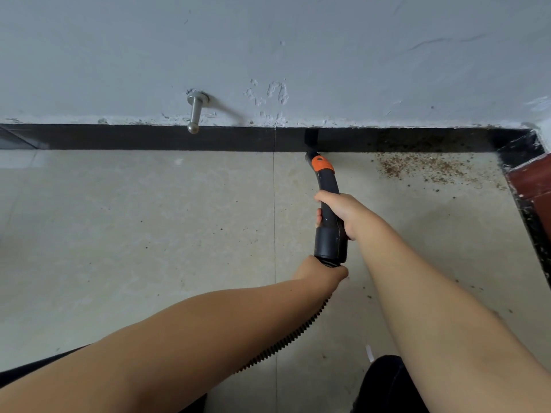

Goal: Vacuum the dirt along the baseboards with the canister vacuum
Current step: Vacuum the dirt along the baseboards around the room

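Observation:
A black vacuum handle (329, 242) with an orange collar (321, 163) points at the black baseboard (149, 137), its tip touching the floor at the baseboard's foot. My right hand (343, 211) grips the curved handle from the right. My left hand (322, 274) grips the ribbed black hose (286, 342) just below the handle's cuff. Brown dirt (423, 168) lies scattered on the tile to the right of the tip, along the baseboard toward the corner.
A metal door stop (195, 111) juts from the grey wall above the baseboard at the left. A red-brown door frame (533, 181) closes the corner on the right. Beige floor tiles (134, 228) carry a few loose specks.

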A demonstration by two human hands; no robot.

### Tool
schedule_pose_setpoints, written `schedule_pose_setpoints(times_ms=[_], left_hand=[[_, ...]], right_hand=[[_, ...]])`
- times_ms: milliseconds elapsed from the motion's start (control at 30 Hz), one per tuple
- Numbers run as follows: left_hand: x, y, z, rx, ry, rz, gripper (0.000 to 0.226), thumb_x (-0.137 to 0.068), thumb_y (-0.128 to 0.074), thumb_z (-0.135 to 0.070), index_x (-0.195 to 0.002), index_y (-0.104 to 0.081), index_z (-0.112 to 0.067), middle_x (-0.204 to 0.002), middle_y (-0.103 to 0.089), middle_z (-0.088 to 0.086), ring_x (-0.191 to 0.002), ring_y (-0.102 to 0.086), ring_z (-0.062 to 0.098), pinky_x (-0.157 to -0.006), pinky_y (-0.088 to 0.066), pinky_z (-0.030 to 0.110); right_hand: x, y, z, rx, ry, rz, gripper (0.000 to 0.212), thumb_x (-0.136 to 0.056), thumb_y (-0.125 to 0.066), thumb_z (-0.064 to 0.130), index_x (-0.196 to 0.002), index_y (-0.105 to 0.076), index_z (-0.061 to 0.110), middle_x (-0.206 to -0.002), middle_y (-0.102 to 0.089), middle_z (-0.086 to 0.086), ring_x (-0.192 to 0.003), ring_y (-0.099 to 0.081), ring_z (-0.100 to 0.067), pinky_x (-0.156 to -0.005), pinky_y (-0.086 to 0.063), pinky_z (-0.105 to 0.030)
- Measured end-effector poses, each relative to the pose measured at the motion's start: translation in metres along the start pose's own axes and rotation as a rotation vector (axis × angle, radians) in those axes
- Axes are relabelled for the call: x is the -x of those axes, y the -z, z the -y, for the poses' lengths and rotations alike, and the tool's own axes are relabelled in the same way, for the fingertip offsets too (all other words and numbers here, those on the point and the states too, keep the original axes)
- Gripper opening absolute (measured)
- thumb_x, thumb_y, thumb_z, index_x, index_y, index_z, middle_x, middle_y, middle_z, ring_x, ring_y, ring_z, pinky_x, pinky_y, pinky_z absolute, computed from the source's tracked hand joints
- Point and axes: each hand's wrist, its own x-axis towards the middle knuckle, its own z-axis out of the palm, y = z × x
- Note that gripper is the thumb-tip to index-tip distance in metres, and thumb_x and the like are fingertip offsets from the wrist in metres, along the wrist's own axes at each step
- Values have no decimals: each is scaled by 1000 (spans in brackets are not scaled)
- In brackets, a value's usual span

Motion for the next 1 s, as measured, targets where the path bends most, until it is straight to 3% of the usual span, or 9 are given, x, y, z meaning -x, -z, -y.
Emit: schedule_pose_setpoints(times_ms=[167, 300, 467, 800, 900, 1000], left_hand=[[-6, 11, 6, -1, 17, -48, 16, -78, -66, -22, -85, -51, -19, -75, -57, 6, -65, -53, 22, -65, -48, 30], [-12, 15, 2, -33, 21, -18, 22, -76, -67, -24, -93, -55, -17, -71, -59, 4, -58, -54, 18, -61, -49, 28], [-15, 8, -8, -66, -1, 27, 27, -75, -68, -25, -97, -56, -17, -77, -60, 7, -65, -55, 22, -66, -50, 31], [13, 3, 13, 101, 43, 17, 14, -78, -64, -22, -86, -54, -15, -74, -54, 8, -64, -50, 21, -60, -42, 28], [22, -6, 21, 106, 66, 62, 14, -77, -64, -25, -86, -58, -16, -75, -59, 8, -64, -53, 20, -61, -44, 27], [22, -16, 20, 29, 83, 185, 10, -81, -63, -24, -78, -55, -19, -73, -60, 7, -63, -54, 19, -62, -47, 27]], right_hand=[[-4, -18, 0, 8, 32, -31, 11, -84, -58, 10, -87, -47, 9, -52, -53, -6, -40, -49, -18, -48, -49, -27], [-8, -14, -1, -21, 71, -111, 12, -85, -58, 11, -91, -47, 9, -59, -54, -8, -40, -49, -19, -47, -49, -25], [-8, 9, 0, -95, 65, -217, 13, -87, -59, 13, -88, -47, 10, -61, -55, -8, -40, -51, -18, -45, -48, -24], [5, -18, -8, 121, 7, 49, 15, -83, -60, 13, -90, -47, 10, -53, -55, -6, -40, -51, -18, -48, -51, -27], [12, -11, -18, 147, -6, 35, 16, -81, -60, 14, -89, -48, 10, -51, -55, -6, -41, -52, -19, -48, -50, -28], [19, 15, -31, 112, 9, -94, 14, -80, -58, 15, -88, -47, 10, -50, -56, -6, -43, -52, -20, -52, -50, -30]])
